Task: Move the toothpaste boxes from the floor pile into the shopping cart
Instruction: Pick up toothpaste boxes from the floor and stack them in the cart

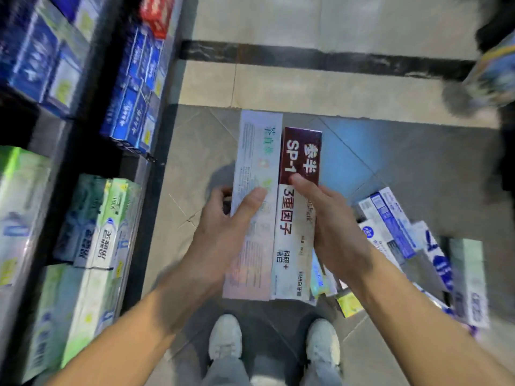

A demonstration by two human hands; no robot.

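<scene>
I hold two long toothpaste boxes side by side above the floor. My left hand (pixel 225 218) grips a pale white box with green lettering (pixel 257 151), thumb across its top face. My right hand (pixel 331 221) grips a box that is dark red at the far end and white nearer me (pixel 299 157), thumb on the red part. A pile of blue-and-white toothpaste boxes (pixel 412 240) lies on the floor at the right, below my right forearm. No shopping cart can be made out in the head view.
Dark store shelves (pixel 83 151) packed with blue, green and red boxes run along the left. My two white shoes (pixel 225 338) stand on the grey tiles below the boxes. A blurred colourful object (pixel 490 76) sits at the upper right edge. A black floor stripe (pixel 320 59) crosses ahead.
</scene>
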